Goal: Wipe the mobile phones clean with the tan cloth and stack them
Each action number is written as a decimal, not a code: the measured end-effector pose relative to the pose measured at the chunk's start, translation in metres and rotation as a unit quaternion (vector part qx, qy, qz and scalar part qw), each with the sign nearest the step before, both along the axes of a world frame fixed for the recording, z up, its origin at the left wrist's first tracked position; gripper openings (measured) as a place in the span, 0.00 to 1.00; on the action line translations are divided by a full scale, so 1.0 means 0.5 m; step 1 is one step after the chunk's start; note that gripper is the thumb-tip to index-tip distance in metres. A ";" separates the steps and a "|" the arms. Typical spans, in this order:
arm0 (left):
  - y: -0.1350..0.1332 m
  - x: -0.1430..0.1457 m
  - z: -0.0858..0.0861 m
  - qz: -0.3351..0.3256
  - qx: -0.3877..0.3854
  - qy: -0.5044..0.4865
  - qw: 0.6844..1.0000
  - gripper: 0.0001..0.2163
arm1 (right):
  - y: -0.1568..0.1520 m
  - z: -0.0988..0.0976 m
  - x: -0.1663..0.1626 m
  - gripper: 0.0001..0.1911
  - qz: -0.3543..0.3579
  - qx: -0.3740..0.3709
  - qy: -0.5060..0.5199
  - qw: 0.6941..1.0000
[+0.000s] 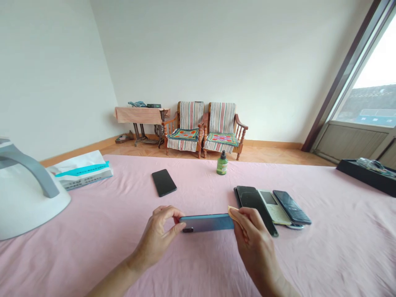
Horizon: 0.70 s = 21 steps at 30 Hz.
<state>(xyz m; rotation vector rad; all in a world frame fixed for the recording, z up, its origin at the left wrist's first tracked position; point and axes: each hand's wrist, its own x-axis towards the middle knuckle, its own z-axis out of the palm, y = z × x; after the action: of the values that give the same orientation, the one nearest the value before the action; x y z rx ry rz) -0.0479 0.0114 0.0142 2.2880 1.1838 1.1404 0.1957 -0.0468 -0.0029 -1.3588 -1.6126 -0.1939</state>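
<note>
A blue phone (pixel 206 222) is held edge-on above the pink cloth (pixel 108 231). My left hand (pixel 157 239) pinches its left end with thumb and fingers. My right hand (pixel 255 241) is closed at the phone's right end and also grips a small tan piece (pixel 232 210), perhaps a cloth or pad, pressed against the phone's corner. Just right of my right hand several phones (pixel 272 206) lie side by side on the cloth. A single black phone (pixel 163 182) lies farther back, left of centre.
A small green bottle (pixel 222 163) stands at the back of the cloth. A white and grey appliance (pixel 21 185) sits at the left, with a white and teal bag (pixel 82 169) behind it. A black tray (pixel 365 173) rests at the right. Two striped chairs (pixel 206 128) stand by the far wall.
</note>
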 end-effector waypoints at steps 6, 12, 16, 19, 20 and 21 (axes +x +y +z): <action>0.011 -0.014 0.001 0.003 0.038 0.030 0.999 0.02 | 0.010 0.011 0.006 0.10 0.014 -0.041 0.138 0.989; 0.030 -0.037 0.001 0.010 0.113 0.066 0.991 0.06 | 0.019 0.016 -0.014 0.10 0.045 -0.065 0.224 0.971; 0.032 -0.038 0.001 0.014 0.132 0.075 0.988 0.05 | 0.021 0.005 -0.009 0.10 0.033 -0.125 0.221 0.967; 0.030 -0.036 0.002 0.013 0.139 0.081 0.987 0.05 | 0.021 -0.002 -0.003 0.14 0.036 -0.184 0.171 0.967; 0.030 -0.035 0.003 0.013 0.141 0.082 0.986 0.05 | 0.020 -0.004 -0.002 0.16 0.032 -0.190 0.144 0.971; 0.029 -0.034 0.003 0.013 0.143 0.082 0.986 0.05 | 0.020 -0.006 -0.002 0.16 0.025 -0.190 0.115 0.975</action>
<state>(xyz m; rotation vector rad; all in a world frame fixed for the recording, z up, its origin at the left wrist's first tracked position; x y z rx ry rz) -0.0649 0.0259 0.0157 2.6324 1.1751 1.2202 0.1945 -0.0369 -0.0059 -1.5594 -1.5326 0.3092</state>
